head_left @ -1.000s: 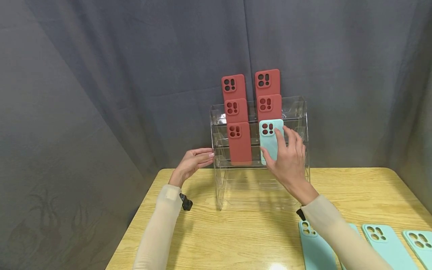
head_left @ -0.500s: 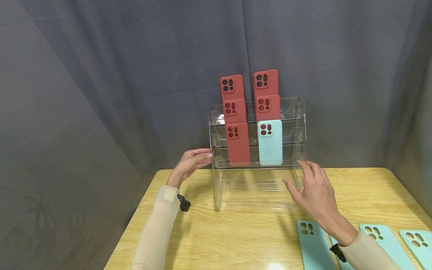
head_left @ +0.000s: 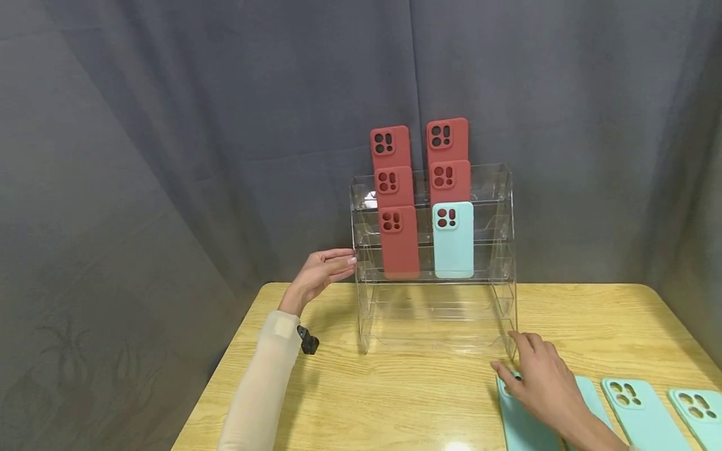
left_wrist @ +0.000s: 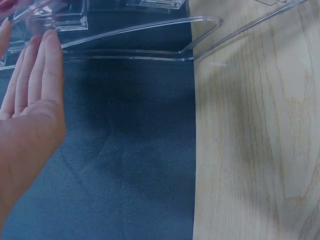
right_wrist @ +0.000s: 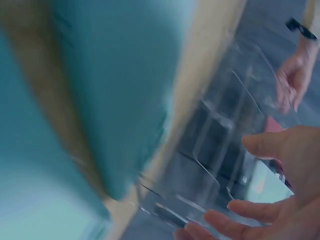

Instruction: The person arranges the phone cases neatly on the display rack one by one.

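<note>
While the left hand (head_left: 318, 275) stood straight-fingered, seemingly touching the side of the clear display rack (head_left: 425, 274), the right hand (head_left: 544, 382), loosely spread, hovered over a mint phone case (head_left: 520, 429) on the worktop (head_left: 406, 401).

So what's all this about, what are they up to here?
A person is working at a clear tiered display rack that holds five red phone cases and, low in its right column, one mint phone case. Their left hand is at the rack's left side, fingers straight. Their right hand holds nothing and is above the leftmost of four more mint cases lying on the wooden table.
</note>
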Demonstrator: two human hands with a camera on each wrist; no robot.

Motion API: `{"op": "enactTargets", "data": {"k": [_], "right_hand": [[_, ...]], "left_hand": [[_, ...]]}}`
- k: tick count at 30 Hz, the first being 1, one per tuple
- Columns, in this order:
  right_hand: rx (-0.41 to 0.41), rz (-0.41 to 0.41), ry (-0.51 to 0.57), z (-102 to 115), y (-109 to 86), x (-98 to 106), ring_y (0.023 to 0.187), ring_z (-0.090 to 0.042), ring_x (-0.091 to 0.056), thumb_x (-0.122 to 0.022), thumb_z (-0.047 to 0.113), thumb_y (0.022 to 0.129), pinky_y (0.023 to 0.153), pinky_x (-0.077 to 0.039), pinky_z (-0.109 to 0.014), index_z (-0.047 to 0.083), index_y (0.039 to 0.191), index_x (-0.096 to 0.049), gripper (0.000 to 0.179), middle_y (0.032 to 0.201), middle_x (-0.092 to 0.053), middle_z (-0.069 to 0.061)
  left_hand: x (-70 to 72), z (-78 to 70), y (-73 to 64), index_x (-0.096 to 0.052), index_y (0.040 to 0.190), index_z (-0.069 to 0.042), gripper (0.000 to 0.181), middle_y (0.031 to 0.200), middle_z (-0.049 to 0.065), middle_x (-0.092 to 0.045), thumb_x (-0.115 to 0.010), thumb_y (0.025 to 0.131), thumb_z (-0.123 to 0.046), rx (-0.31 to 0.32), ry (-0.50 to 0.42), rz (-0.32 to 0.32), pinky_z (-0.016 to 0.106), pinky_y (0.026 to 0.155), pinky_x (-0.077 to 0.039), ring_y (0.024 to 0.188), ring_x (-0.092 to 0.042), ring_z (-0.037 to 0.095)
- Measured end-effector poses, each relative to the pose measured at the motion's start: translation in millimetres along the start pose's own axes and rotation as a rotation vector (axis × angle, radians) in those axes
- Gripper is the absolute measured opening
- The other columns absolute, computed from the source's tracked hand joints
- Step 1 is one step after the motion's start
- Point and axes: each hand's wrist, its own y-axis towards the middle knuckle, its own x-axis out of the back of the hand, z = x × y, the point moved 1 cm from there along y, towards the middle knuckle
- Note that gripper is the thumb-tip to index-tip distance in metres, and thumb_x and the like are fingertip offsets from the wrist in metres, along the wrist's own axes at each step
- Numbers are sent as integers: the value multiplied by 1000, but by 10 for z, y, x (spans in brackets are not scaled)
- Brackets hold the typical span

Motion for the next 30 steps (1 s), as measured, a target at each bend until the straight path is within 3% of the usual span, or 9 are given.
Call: {"op": "enactTargets", "data": {"k": [3, 8, 19, 30], "right_hand": [[1, 80, -50, -18, -89, -97, 105, -51, -64, -83, 37, 90, 79, -58, -62, -9, 133, -60, 68, 122, -64, -33], [22, 121, -110, -31, -202, -205, 101, -50, -66, -87, 40, 85, 77, -59, -62, -6, 131, -64, 69, 119, -67, -30], [-22, 290, -107, -25, -286, -318, 109, -56, -62, -85, 43, 86, 76, -60, -66, -4, 132, -64, 68, 125, -65, -30], [-1, 296, -156, 18, -263, -345, 105, -56, -63, -85, 39, 86, 64, -61, -61, -2, 127, -67, 60, 125, -65, -31]], "left_hand": [[-4, -11, 9, -58, 146, 2, 48, 149, 23, -60, -71, 101, -9, -7, 8, 4, 36, 108, -57, 115, -74, 17], [-9, -21, 13, -58, 145, 1, 48, 149, 23, -60, -71, 100, -9, -2, -6, -4, 38, 111, -56, 115, -74, 17], [-1, 9, -12, -56, 147, 4, 51, 148, 23, -61, -71, 100, -8, -4, -11, 8, 38, 109, -56, 111, -75, 14], [-8, -6, -9, -57, 147, 3, 49, 146, 21, -63, -71, 101, -8, 3, -7, 8, 41, 113, -54, 112, -75, 15]]}}
